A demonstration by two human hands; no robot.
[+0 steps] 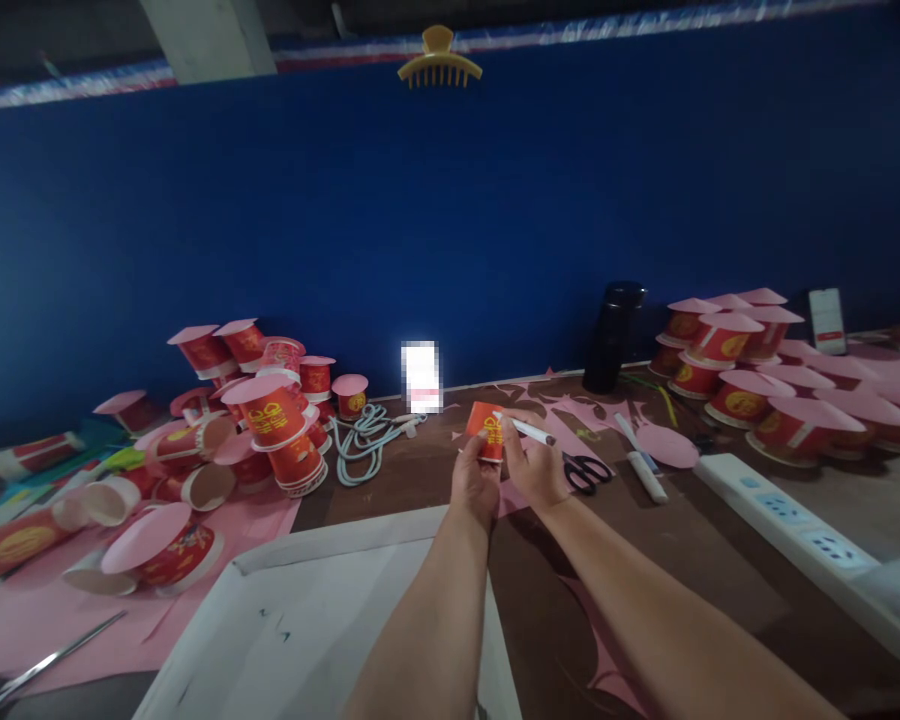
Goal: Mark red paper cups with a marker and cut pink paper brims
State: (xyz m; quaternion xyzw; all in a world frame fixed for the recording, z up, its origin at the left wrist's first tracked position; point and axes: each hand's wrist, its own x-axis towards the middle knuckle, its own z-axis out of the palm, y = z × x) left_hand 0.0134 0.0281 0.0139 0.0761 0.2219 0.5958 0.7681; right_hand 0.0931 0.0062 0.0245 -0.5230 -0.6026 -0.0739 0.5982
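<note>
My left hand [475, 478] is closed around a red paper cup [481, 418] with gold lettering, held above the brown table. My right hand [534, 462] grips a slim white marker pen [523, 429] with a dark end. The pen's other end is against or very near the cup's side; whether it touches I cannot tell. Black-handled scissors [586, 474] lie just right of my right hand. Pink paper scraps [562, 425] are spread behind and beneath my hands.
Red cups topped with pink discs stand stacked at left [270, 418] and right [727, 340]. A white tray [322, 535], a power strip [765, 520], a glue stick [646, 478], a coiled cable [360, 450] and a black bottle [613, 338] surround my hands. A blue partition [450, 220] rises behind.
</note>
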